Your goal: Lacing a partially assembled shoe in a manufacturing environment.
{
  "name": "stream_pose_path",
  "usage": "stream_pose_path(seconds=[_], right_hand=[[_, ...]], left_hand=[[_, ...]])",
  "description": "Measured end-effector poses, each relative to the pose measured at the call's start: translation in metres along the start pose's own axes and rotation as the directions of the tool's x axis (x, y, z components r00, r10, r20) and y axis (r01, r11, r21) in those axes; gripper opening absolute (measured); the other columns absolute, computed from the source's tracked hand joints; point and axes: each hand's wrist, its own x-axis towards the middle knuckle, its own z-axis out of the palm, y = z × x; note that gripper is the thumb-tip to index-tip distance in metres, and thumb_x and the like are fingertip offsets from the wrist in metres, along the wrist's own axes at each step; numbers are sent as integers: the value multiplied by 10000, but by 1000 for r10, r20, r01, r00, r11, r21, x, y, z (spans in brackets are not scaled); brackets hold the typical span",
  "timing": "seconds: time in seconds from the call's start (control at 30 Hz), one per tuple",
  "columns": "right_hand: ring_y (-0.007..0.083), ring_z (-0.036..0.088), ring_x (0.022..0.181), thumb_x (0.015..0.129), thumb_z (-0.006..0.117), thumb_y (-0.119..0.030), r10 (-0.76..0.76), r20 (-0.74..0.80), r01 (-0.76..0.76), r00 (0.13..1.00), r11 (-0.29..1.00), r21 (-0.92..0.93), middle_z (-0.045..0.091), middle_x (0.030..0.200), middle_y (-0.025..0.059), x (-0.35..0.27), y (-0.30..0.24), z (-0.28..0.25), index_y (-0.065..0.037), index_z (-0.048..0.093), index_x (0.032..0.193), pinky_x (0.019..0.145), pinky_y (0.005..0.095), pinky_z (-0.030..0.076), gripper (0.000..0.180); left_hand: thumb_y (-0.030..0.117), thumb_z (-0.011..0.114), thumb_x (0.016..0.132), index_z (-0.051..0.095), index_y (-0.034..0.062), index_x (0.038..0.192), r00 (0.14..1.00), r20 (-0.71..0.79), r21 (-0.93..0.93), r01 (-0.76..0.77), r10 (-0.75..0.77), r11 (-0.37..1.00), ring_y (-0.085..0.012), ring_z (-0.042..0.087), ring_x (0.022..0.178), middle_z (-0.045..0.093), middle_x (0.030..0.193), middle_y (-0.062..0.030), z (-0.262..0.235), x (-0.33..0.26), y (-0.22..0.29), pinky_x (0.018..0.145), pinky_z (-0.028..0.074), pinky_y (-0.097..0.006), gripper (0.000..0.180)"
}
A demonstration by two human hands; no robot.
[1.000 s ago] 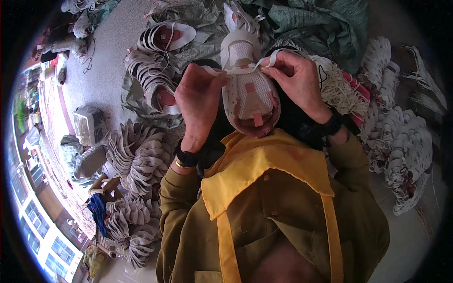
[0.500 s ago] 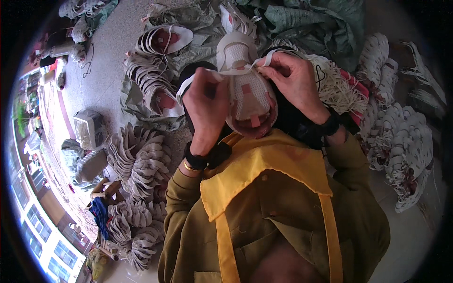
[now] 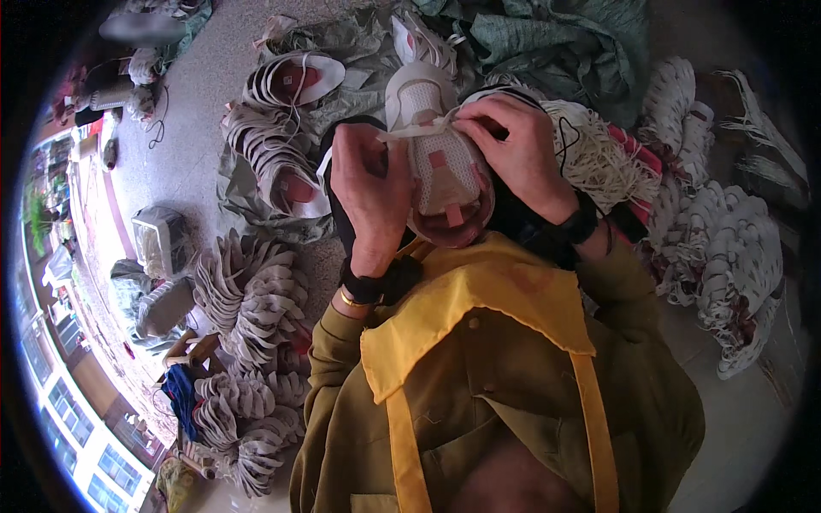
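Observation:
A white mesh shoe upper with pink patches lies between my knees, its toe pointing away from me. Across its middle runs a white shoelace, with a knot or crossing near the centre. My left hand is closed on the lace at the left side, fingers curled and partly hidden. On the right, my right hand pinches the lace between thumb and forefinger, just above the upper. A yellow apron covers my lap at the shoe's near end.
Stacked shoe uppers lie on a grey-green sheet at the left. More stacked uppers line the floor nearer me. A bundle of white laces sits right of my knee, beside piled uppers. Green sacking is heaped beyond.
The raised lace loop at my right fingers has come down. The lace lies lower and tighter across the upper, and my right hand has shifted slightly left.

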Motion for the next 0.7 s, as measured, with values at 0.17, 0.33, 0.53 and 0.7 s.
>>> stream_pose_path(seconds=[0.17, 0.33, 0.53, 0.7], right_hand=[[294, 707, 823, 813, 789, -103, 88, 167, -97, 982, 994, 49, 679, 889, 155, -2, -8, -9, 23, 678, 977, 720, 368, 562, 234], [273, 711, 791, 814, 715, -10, 115, 276, -93, 954, 991, -91, 672, 920, 154, 5, -13, -14, 41, 654, 1009, 730, 333, 576, 210], [359, 648, 784, 790, 657, 28, -5, 214, 32, 977, 991, -128, 641, 908, 168, 4, -12, -8, 22, 613, 937, 677, 398, 515, 153], [415, 632, 831, 807, 647, -6, -5, 186, 21, 983, 996, -83, 622, 895, 188, -3, -13, -6, 19, 597, 946, 698, 456, 515, 150]], left_hand=[[22, 684, 843, 579, 32, 890, 988, 50, 108, -151, 147, 983, -299, 596, 698, 569, 818, -127, -1, 0, -1, 627, 478, -391, 115], [58, 696, 834, 566, 8, 902, 989, 127, 125, -97, 81, 987, -356, 605, 747, 570, 845, -154, -4, -4, 7, 647, 479, -435, 155], [189, 782, 781, 536, -21, 1005, 977, 169, 235, -170, 132, 957, -382, 572, 820, 548, 885, -185, 5, -7, 15, 714, 461, -464, 394], [178, 788, 750, 527, -27, 1086, 972, 171, 234, -198, 160, 952, -420, 550, 876, 527, 925, -206, 12, -8, 4, 745, 452, -497, 472]])
